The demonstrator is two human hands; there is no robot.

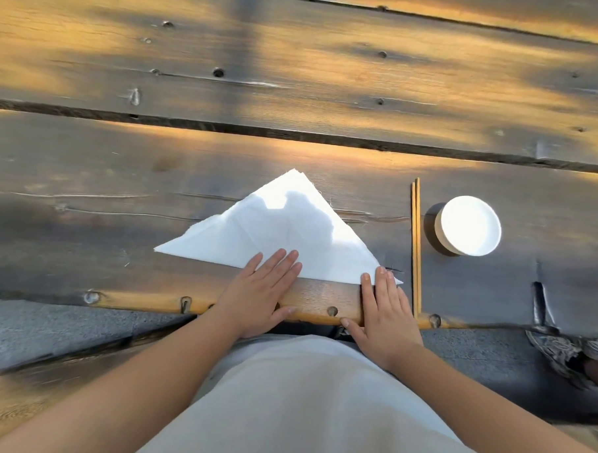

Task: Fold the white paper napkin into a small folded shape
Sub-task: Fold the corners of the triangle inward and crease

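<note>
The white paper napkin [277, 225] lies on the wooden table [297, 72] folded into a flat triangle, its apex pointing away from me and its long edge nearest me. My left hand [264, 290] rests flat, fingers together, with the fingertips pressing on the middle of that long edge. My right hand [383, 308] also lies flat, its fingertips on the napkin's right corner. Neither hand grips anything. A shadow falls across the napkin's centre.
A pair of wooden chopsticks [416, 245] lies just right of the napkin, pointing away from me. A small white bowl [467, 225] stands beyond them to the right. The table's front edge [133, 303] runs under my wrists. A shoe [566, 351] shows at lower right.
</note>
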